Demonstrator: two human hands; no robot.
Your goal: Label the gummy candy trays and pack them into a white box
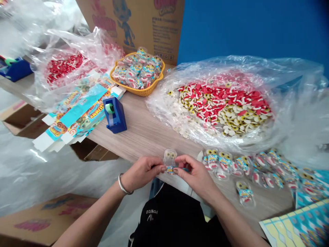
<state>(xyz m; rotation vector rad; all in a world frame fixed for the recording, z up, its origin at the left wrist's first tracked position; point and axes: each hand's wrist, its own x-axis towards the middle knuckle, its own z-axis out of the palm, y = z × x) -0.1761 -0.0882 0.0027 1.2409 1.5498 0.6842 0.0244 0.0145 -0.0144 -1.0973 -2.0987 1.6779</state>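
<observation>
Between my two hands, at the table's front edge, is a small clear plastic candy pack [170,155] with two yellow eye candies and a blue printed label across its lower part. My left hand [144,172] pinches its left side with thumb and fingers. On its right side, my right hand [191,171] grips it with the thumb over the label. Several similar packs with blue labels and red candies [225,160] lie in a row to the right of my right hand. One labelled pack [245,194] sits apart, nearer to me.
A big clear bag [226,106] of red and yellow-white gummies lies behind my hands. Further left stand a blue tape dispenser [115,115], a yellow basket [147,90] of packs, flat printed boxes [82,106] and another bag of red candies [65,65]. Label sheets [285,223] lie at lower right.
</observation>
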